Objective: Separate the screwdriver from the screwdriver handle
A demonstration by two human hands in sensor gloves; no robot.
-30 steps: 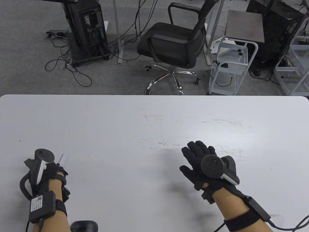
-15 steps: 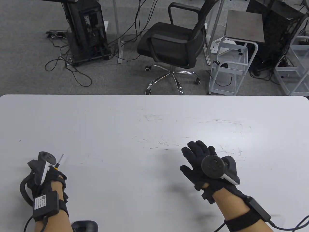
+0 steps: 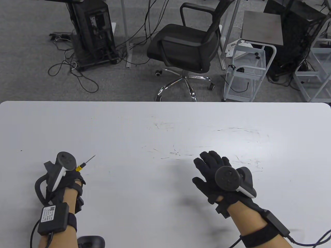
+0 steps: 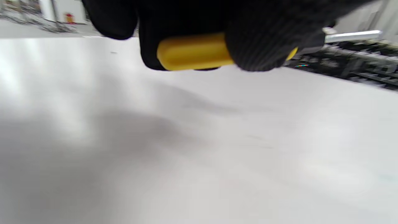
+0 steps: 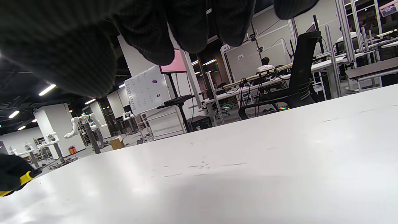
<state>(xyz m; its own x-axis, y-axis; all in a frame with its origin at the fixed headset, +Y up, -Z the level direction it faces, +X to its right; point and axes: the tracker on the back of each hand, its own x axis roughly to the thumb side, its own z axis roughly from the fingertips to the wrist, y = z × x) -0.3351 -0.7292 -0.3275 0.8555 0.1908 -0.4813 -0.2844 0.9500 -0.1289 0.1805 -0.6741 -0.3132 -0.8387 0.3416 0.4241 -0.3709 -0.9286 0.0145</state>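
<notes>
While our left hand (image 3: 67,180) grips the yellow handle (image 4: 194,51), the metal shaft (image 3: 89,160) juts beyond the fingers, not yet separated; our right hand (image 3: 216,175) hovers spread, well apart.
</notes>
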